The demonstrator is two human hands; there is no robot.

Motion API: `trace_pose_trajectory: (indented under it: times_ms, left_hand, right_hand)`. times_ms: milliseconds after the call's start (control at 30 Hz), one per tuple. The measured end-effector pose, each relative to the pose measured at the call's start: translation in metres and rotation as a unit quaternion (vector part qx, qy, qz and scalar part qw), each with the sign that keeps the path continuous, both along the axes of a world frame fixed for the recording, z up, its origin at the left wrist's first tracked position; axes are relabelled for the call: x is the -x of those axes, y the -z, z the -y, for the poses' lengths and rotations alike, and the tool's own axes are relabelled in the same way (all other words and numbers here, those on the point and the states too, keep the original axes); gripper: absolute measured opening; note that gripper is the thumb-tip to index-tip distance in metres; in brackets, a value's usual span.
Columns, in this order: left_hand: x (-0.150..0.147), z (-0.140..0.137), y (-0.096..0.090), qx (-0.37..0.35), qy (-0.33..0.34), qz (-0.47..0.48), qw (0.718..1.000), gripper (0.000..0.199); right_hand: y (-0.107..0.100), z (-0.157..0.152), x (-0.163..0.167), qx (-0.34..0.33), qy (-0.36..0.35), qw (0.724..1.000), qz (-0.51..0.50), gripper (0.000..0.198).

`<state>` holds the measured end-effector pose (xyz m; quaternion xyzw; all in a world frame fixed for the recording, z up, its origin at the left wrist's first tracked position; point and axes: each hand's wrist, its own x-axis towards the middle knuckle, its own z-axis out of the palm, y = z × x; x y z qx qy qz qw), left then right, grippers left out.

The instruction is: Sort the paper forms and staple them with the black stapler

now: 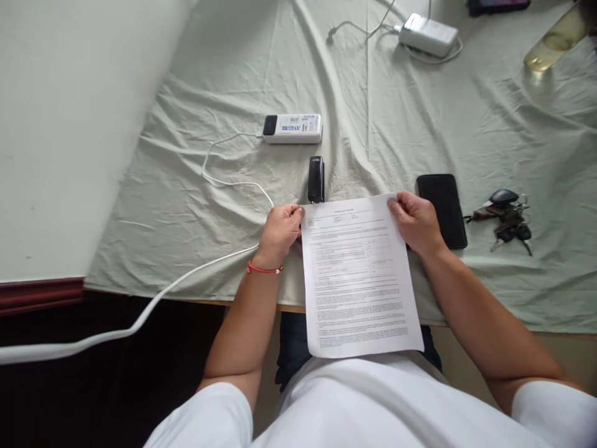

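Observation:
A printed sheet of paper (359, 280) is held up between my two hands over the table's front edge, its lower end near my shirt. My left hand (280, 231) pinches the sheet's upper left corner, thumb on top. At the upper right corner, my right hand (415, 221) grips the paper in the same way. Just beyond the top edge of the sheet lies a black stapler (316, 178), its near end close to the paper. Beside my right hand rests a black smartphone (443, 208), partly covered by that hand. Whether the paper is a single sheet, I cannot tell.
A white power bank (293, 129) with a white cable (186, 277) lies beyond the stapler. Keys (506, 218) sit right of the phone. At the back are a white adapter (428, 35), a dark device (498, 5) and a glass bottle (557, 40). A pale wall (69, 124) stands left.

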<state>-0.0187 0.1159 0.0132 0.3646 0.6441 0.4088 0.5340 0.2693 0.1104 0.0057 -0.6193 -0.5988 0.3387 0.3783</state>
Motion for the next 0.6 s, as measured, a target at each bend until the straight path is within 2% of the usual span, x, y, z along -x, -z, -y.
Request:
trace_pose_trajectory:
  times_ms: [167, 233, 333, 467, 600]
  left_hand:
    - [0.002, 0.001, 0.0, -0.014, -0.035, 0.089, 0.995, 0.011]
    - [0.003, 0.004, -0.001, -0.031, -0.034, 0.095, 0.994, 0.015]
    - [0.004, 0.009, 0.0, -0.048, -0.023, 0.091, 0.994, 0.015]
    - [0.005, 0.009, 0.001, -0.058, -0.027, 0.073, 0.995, 0.011]
    - [0.005, 0.009, 0.003, -0.06, -0.017, 0.017, 0.998, 0.011]
  right_hand:
    - [-0.002, 0.004, 0.003, 0.011, 0.022, 1.0, 0.005, 0.024]
    - [-0.003, 0.007, 0.005, 0.006, 0.038, 0.999, 0.015, 0.032]
    - [-0.004, 0.01, 0.008, -0.016, 0.048, 0.998, 0.034, 0.046]
    - [-0.005, 0.012, 0.009, -0.033, 0.035, 0.997, 0.058, 0.035]
    - [-0.002, 0.01, 0.008, -0.049, 0.04, 0.995, 0.073, 0.028]
